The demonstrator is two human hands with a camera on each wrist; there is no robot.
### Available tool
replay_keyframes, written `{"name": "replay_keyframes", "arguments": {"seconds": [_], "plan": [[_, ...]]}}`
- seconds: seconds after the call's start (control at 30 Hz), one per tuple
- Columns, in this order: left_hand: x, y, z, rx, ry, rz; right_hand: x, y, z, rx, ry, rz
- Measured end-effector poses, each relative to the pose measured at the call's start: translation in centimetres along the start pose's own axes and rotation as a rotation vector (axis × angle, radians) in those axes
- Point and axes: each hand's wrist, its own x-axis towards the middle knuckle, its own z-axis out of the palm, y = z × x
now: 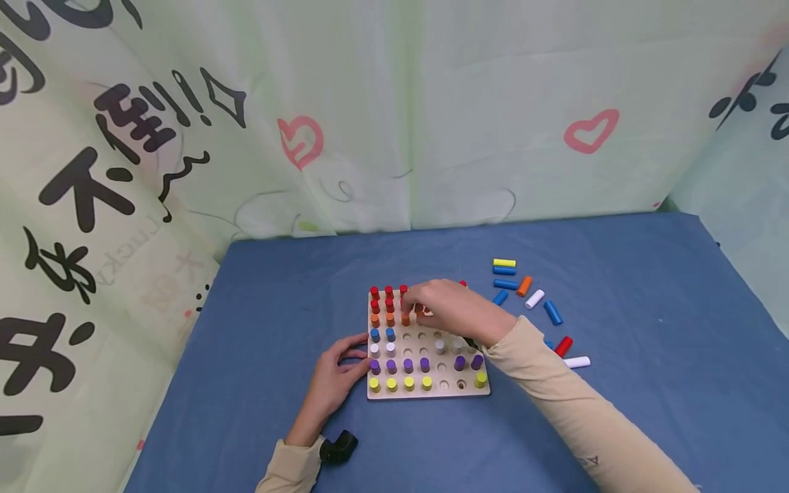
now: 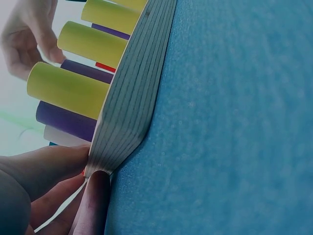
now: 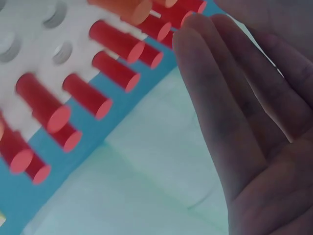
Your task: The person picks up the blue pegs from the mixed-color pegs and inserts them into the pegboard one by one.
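Observation:
A wooden pegboard [image 1: 425,394] lies on the blue cloth, with rows of red, orange, blue, white, purple and yellow pegs standing in its holes. At its left edge my left hand [image 1: 333,380] pinches the board's corner, thumb and a finger meeting there in the left wrist view [image 2: 100,147]. My right hand [image 1: 453,308] reaches across the board, fingertips down at the orange row. Red pegs [image 3: 117,41] and an orange peg [image 3: 129,7] show beside its extended fingers [image 3: 210,93] in the right wrist view. I cannot tell whether those fingertips grasp a peg.
Loose pegs lie right of the board: a yellow peg [image 1: 504,262], several blue ones such as this blue peg [image 1: 553,313], an orange peg [image 1: 524,285], a red peg [image 1: 564,346] and white pegs [image 1: 535,299]. A printed curtain [image 1: 481,137] hangs behind the table.

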Motion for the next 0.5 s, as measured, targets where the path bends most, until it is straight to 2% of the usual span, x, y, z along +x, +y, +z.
{"name": "replay_keyframes", "arguments": {"seconds": [0.17,0.5], "plan": [[-0.1,-0.2,0.0,0.002,0.005,0.001,-1.0,0.9,-0.3,-0.02,0.028,0.008],[0.2,-0.2,0.1,0.008,0.009,-0.012,-2.4,2.6,-0.8,0.031,0.092,0.096]]}}
